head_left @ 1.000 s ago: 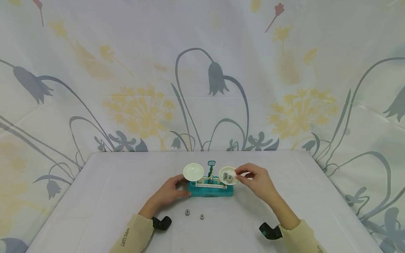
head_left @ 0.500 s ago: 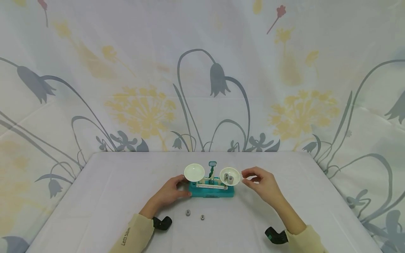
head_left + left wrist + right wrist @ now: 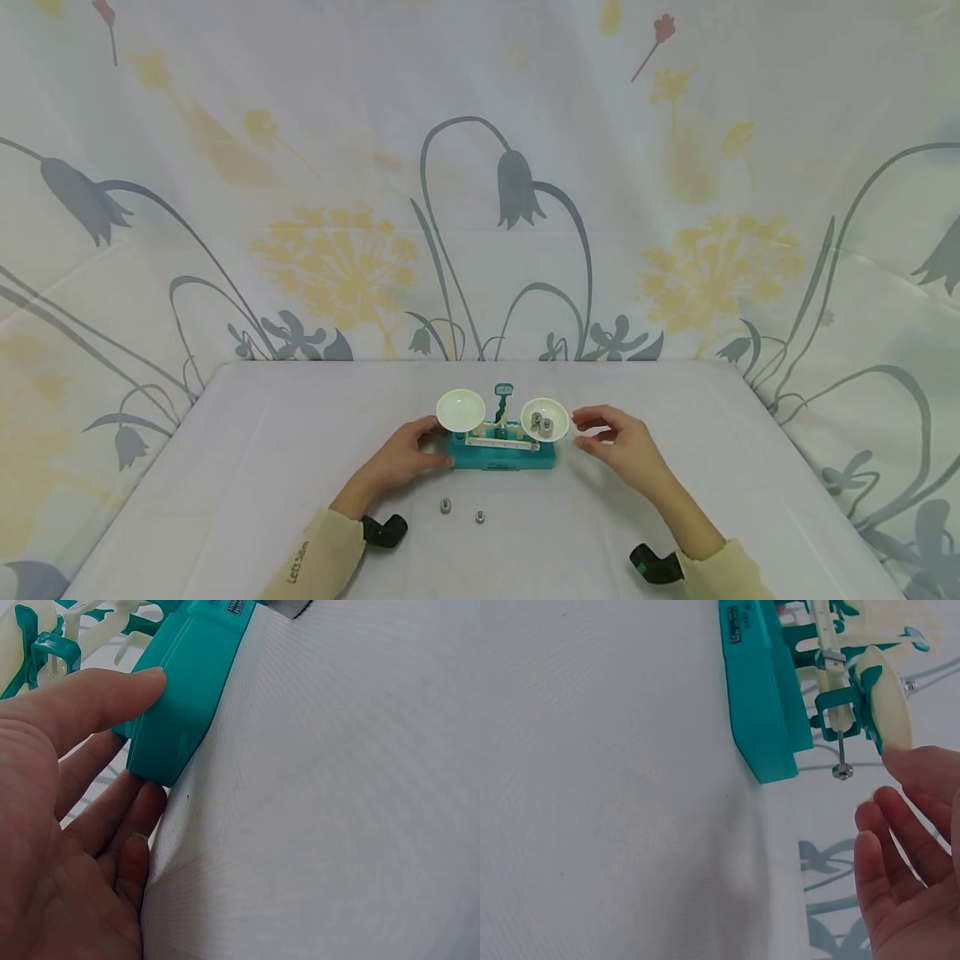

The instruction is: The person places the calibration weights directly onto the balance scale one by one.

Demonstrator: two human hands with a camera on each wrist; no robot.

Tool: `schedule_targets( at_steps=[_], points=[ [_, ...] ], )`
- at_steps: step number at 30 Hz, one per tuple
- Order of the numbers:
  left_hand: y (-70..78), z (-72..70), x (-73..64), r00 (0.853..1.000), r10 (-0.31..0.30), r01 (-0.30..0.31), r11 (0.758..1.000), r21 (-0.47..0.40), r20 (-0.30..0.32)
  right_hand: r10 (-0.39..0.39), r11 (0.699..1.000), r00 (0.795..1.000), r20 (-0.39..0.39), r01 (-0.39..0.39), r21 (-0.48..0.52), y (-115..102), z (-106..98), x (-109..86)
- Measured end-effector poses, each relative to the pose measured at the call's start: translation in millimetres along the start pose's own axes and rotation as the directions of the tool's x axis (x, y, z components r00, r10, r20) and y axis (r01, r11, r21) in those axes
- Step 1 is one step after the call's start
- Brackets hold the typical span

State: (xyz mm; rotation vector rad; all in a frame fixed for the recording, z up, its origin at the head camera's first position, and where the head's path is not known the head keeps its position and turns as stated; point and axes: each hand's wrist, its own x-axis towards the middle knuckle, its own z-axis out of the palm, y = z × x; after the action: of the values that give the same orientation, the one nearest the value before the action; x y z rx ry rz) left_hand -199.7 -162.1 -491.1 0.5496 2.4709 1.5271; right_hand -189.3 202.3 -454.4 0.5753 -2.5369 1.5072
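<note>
A teal balance scale [image 3: 501, 457] with two cream pans stands on the table in the head view. My left hand [image 3: 401, 457] holds the left end of its base, the thumb laid on the teal side [image 3: 191, 682] in the left wrist view and the fingers reaching behind. The left pan [image 3: 461, 410] is bare. Two small metal weights [image 3: 547, 427] sit together in the right pan [image 3: 558, 407]. Just right of that pan is my right hand [image 3: 621, 448], fingers relaxed and holding nothing. In the right wrist view, its thumb tip overlaps the pan's lower edge [image 3: 891, 712].
Two more small weights lie in front of the scale, a larger one [image 3: 446, 505] and a smaller one [image 3: 480, 517]. A white cloth covers the table [image 3: 300, 417]. Behind it hangs a flower-patterned curtain [image 3: 480, 275]. Each wrist carries a black camera mount [image 3: 656, 565].
My right hand has drawn back to the right from over the right pan's rim, its fingers loosening. The left hand keeps its hold on the base, and the weights stay put.
</note>
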Motion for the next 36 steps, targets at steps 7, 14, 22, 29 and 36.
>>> schedule_targets(
  at_steps=[7,14,22,29,36],
  points=[
    [-0.5,-0.7,0.2,1.0,-0.001,0.001,1.0,-0.002,0.008,0.03,0.999,0.999,0.028,-0.031,0.041,1,5,-1.5],
    [-2.0,-0.6,0.4,1.0,0.002,-0.002,1.0,-0.002,0.015,0.072,0.997,0.995,0.075,-0.073,0.019,7,11,0.7],
    [-1.9,0.1,0.0,1.0,-0.009,0.009,1.0,-0.003,0.006,0.12,0.992,0.981,0.151,-0.124,0.02,16,18,4.5],
    [-1.4,0.6,0.0,1.0,-0.008,0.008,1.0,-0.008,0.005,0.118,0.987,0.971,0.206,-0.138,0.086,21,23,6.6],
    [0.5,-0.1,0.1,1.0,-0.014,0.014,1.0,0.002,0.001,0.147,0.978,0.962,0.228,-0.177,0.115,25,28,11.7]
  ],
)
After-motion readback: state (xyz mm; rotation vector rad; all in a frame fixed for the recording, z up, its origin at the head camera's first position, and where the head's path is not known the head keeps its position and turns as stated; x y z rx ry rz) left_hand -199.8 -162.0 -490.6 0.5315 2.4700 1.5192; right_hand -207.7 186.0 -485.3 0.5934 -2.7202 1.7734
